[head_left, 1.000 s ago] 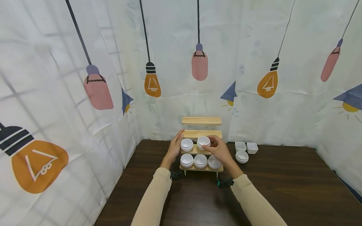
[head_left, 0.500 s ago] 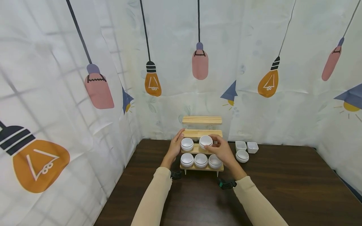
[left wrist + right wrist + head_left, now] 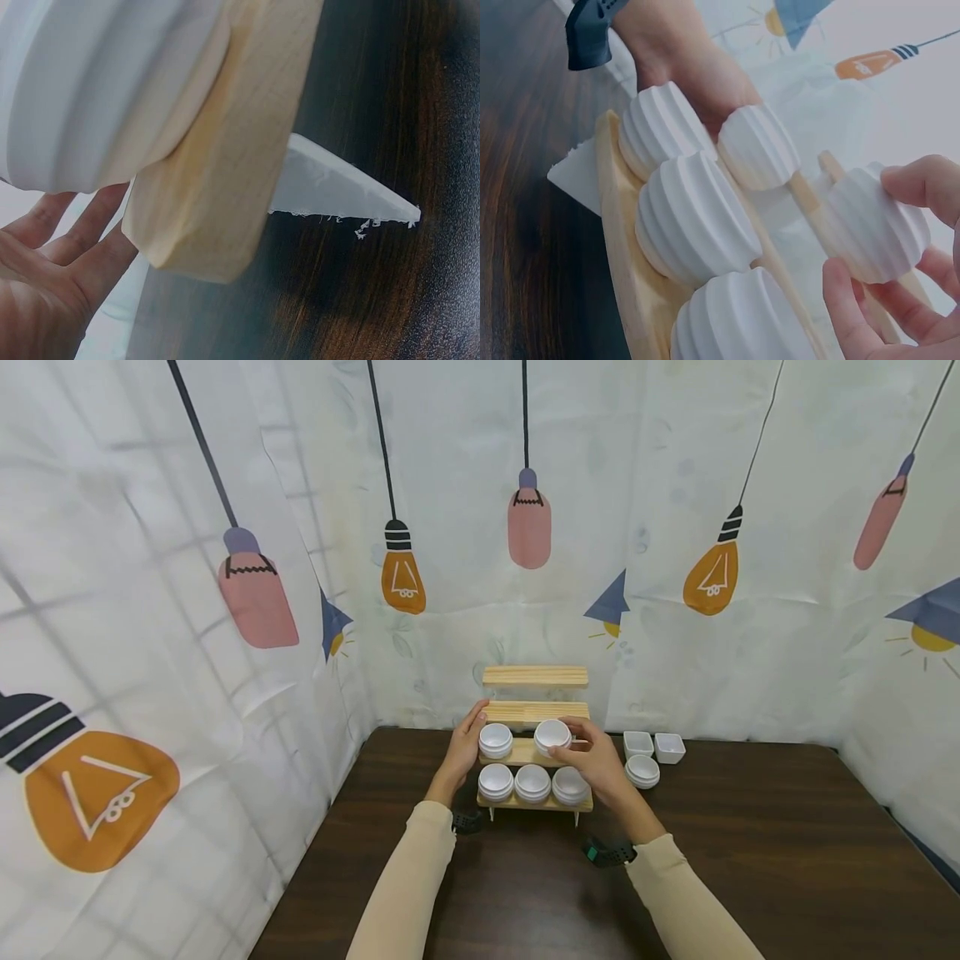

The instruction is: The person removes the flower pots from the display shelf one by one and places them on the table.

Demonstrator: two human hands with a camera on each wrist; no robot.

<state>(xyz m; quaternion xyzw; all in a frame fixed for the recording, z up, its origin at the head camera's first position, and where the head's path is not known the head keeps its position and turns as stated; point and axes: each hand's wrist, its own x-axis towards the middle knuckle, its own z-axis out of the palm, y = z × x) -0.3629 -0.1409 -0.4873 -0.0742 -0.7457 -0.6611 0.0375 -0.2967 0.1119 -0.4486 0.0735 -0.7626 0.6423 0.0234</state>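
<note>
Bowl [image 3: 552, 736] in right hand [image 3: 596, 760], farther right.

The head camera looks forward and down from above at the wooden rack [image 3: 535, 752] at 12 o'clock, while both wrist cameras sit close against that same rack [image 3: 217, 172] [image 3: 630, 285].

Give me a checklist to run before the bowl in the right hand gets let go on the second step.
1. Right hand grips the ribbed white bowl: ok, fingers pinch its side in the right wrist view.
2. Left hand steadies the wooden stepped rack: ok, fingers rest against its left end.
3. Free space on the second step beside the other bowl: ok.
4. Held bowl seated flat on the step: cannot tell, its base is hidden.
5. Bottom row of three bowls undisturbed: ok.
</note>
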